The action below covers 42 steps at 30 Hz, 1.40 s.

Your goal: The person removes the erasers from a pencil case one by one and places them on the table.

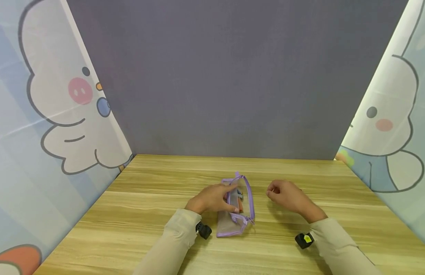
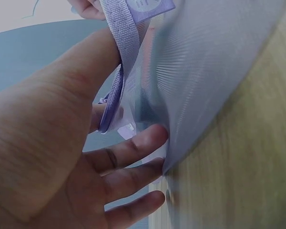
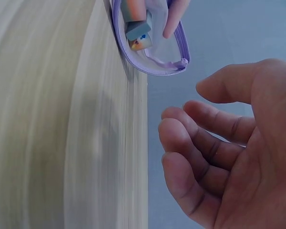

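A mesh zipper pouch (image 1: 229,226) with purple trim lies on the table, its unzipped mouth facing right. My left hand (image 1: 217,196) holds it by the mouth, thumb and index finger spread over the opening. In the left wrist view the other fingers (image 2: 133,150) lie along the outside of the mesh. Inside are an orange piece (image 3: 134,9), a grey-blue block (image 3: 139,29) and a small block with a colourful print (image 3: 141,43). To the right of the pouch, my right hand (image 1: 288,195) hovers over the table, fingers loosely bent with nothing between them.
The wood-grain table (image 1: 157,179) runs back to a dark grey panel (image 1: 233,84). Cartoon-printed curtains (image 1: 61,114) stand along both sides. A zipper pull (image 1: 251,220) hangs at the near corner of the pouch's mouth.
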Each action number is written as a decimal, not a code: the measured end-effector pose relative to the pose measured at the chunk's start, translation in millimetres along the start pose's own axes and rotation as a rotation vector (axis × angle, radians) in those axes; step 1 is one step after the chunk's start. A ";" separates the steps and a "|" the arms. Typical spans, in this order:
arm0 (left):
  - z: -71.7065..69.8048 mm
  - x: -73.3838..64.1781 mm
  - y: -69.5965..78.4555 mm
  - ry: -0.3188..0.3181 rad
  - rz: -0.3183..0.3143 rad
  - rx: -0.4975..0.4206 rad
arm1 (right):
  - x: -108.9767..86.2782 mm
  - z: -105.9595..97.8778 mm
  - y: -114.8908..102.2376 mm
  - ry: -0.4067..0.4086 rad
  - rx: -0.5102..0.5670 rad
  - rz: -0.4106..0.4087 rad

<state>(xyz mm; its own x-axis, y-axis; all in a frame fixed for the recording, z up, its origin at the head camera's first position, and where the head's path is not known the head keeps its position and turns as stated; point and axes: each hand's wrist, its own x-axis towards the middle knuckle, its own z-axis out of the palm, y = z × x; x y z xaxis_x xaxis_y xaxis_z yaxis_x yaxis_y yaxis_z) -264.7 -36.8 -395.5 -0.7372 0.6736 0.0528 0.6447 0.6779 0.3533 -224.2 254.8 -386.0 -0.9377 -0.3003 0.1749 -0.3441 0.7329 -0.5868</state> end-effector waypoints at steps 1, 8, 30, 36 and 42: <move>-0.2 -0.2 0.0 -0.003 -0.004 -0.003 | 0.0 0.4 -1.0 -0.002 -0.002 0.007; 0.3 0.1 -3.6 -0.010 -0.028 -0.023 | 2.2 5.4 -6.1 -0.016 0.008 0.004; -6.8 -4.9 5.9 -0.006 -0.048 0.107 | 24.3 26.5 -31.5 -0.153 0.039 -0.045; -5.7 -4.4 7.4 -0.011 -0.056 0.157 | 29.2 30.0 -37.3 -0.162 0.036 -0.045; -6.0 -3.0 7.5 -0.011 -0.049 0.180 | 28.2 29.9 -40.3 -0.157 0.020 -0.045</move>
<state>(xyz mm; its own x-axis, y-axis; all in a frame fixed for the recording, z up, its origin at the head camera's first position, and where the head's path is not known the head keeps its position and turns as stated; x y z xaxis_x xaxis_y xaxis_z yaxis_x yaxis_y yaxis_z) -258.9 -35.5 -387.4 -0.7672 0.6408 0.0289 0.6343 0.7512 0.1826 -235.3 198.5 -381.0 -0.9017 -0.4256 0.0762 -0.3830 0.7046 -0.5974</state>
